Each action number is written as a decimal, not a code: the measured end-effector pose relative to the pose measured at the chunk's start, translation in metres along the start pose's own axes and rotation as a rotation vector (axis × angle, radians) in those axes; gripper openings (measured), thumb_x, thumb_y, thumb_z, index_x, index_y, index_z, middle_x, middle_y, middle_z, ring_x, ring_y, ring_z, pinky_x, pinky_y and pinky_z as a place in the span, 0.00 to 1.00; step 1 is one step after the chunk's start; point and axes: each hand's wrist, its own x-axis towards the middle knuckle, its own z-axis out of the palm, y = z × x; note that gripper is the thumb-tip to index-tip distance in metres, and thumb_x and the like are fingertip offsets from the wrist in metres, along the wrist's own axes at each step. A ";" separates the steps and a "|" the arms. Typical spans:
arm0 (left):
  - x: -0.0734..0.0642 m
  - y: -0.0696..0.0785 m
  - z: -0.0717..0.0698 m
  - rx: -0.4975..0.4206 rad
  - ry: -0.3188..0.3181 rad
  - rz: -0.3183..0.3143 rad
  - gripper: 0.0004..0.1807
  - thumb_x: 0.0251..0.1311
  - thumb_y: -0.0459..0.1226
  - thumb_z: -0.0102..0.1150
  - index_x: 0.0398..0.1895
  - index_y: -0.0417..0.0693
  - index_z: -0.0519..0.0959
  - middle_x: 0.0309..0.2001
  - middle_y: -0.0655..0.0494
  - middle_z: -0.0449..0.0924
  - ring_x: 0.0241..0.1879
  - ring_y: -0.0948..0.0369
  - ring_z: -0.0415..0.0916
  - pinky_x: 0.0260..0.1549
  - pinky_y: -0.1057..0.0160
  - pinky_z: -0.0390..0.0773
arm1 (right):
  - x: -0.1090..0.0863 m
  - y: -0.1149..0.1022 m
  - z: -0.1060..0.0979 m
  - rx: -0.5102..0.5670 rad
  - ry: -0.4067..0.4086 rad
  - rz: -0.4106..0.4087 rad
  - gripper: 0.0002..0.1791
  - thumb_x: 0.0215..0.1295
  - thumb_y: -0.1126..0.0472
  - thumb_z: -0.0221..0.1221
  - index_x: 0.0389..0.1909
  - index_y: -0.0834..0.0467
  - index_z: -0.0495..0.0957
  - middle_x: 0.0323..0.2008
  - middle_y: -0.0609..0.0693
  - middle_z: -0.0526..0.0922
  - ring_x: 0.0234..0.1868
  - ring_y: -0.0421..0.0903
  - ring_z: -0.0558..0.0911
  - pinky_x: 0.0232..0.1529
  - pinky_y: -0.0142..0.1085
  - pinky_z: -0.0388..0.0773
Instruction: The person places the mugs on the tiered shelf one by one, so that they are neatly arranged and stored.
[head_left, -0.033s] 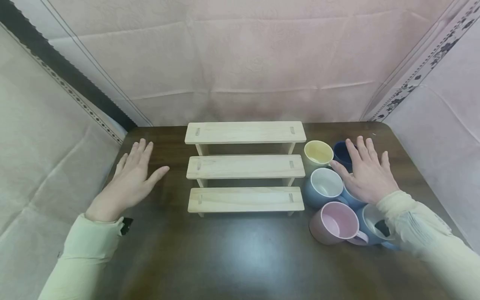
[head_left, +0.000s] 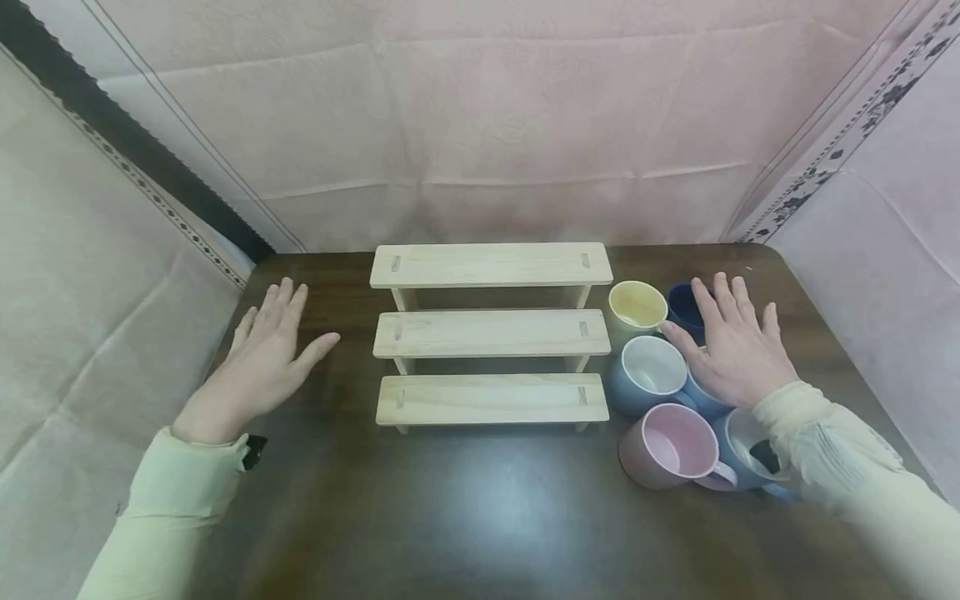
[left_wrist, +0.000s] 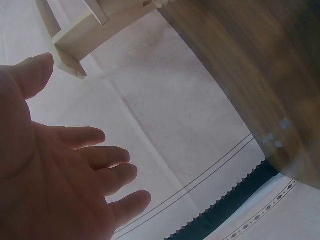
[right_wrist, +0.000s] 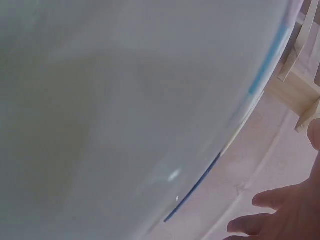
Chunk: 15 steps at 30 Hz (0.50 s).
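My left hand (head_left: 258,362) is over the left side of the table, fingers straight and thumb spread, holding nothing. To its right stands a three-step wooden shelf (head_left: 491,333). Fingers extended, my right hand (head_left: 731,346) is above a group of mugs and overlaps some of them. A yellow mug (head_left: 617,329) and a dark blue mug (head_left: 681,310) are at the back. In front of them are a light blue mug (head_left: 630,392), a blue mug (head_left: 705,402) mostly hidden by the hand, a pink mug (head_left: 645,467) and another blue mug (head_left: 729,457) partly behind the sleeve.
The dark brown table (head_left: 450,517) has light cloth (head_left: 487,125) hanging behind it and at both sides. In the right wrist view, a pale glossy mug interior (right_wrist: 100,110) fills most of the picture. The shelf's steps (head_left: 491,400) are bare wood.
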 end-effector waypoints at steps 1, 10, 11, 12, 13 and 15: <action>-0.001 0.000 0.000 0.001 0.000 -0.001 0.48 0.70 0.63 0.33 0.76 0.41 0.31 0.75 0.44 0.20 0.73 0.51 0.15 0.67 0.42 0.24 | 0.000 -0.001 -0.001 -0.002 -0.002 0.000 0.46 0.72 0.32 0.37 0.76 0.61 0.40 0.74 0.67 0.34 0.74 0.59 0.27 0.62 0.67 0.21; 0.002 0.011 0.014 -0.131 0.126 -0.003 0.44 0.72 0.60 0.36 0.75 0.36 0.45 0.73 0.32 0.44 0.73 0.38 0.38 0.65 0.35 0.38 | -0.022 -0.007 -0.021 0.015 0.033 -0.024 0.46 0.71 0.35 0.43 0.76 0.60 0.40 0.74 0.68 0.40 0.75 0.59 0.30 0.66 0.62 0.23; 0.003 0.013 0.017 -0.162 0.142 -0.009 0.43 0.72 0.59 0.36 0.75 0.36 0.47 0.71 0.31 0.51 0.71 0.36 0.44 0.64 0.34 0.43 | -0.029 -0.008 -0.025 0.025 0.046 -0.039 0.46 0.71 0.36 0.46 0.76 0.60 0.42 0.74 0.69 0.42 0.75 0.61 0.33 0.66 0.63 0.26; 0.005 0.015 0.021 -0.196 0.153 -0.014 0.42 0.72 0.59 0.36 0.74 0.35 0.50 0.67 0.31 0.57 0.68 0.35 0.50 0.63 0.34 0.47 | -0.037 -0.010 -0.028 0.036 0.064 -0.054 0.45 0.71 0.38 0.49 0.76 0.61 0.45 0.73 0.69 0.46 0.74 0.64 0.38 0.66 0.64 0.31; 0.006 0.017 0.026 -0.233 0.156 -0.024 0.41 0.73 0.58 0.37 0.73 0.34 0.52 0.64 0.32 0.61 0.65 0.36 0.55 0.61 0.35 0.51 | -0.046 -0.012 -0.030 0.049 0.085 -0.072 0.44 0.70 0.40 0.52 0.75 0.62 0.49 0.72 0.70 0.51 0.73 0.67 0.43 0.65 0.66 0.36; 0.010 0.022 0.035 -0.304 0.151 -0.048 0.39 0.73 0.58 0.37 0.72 0.35 0.55 0.57 0.36 0.68 0.59 0.39 0.63 0.57 0.38 0.60 | -0.064 -0.016 -0.032 0.083 0.143 -0.099 0.39 0.69 0.45 0.57 0.71 0.63 0.58 0.67 0.70 0.60 0.69 0.70 0.53 0.61 0.67 0.48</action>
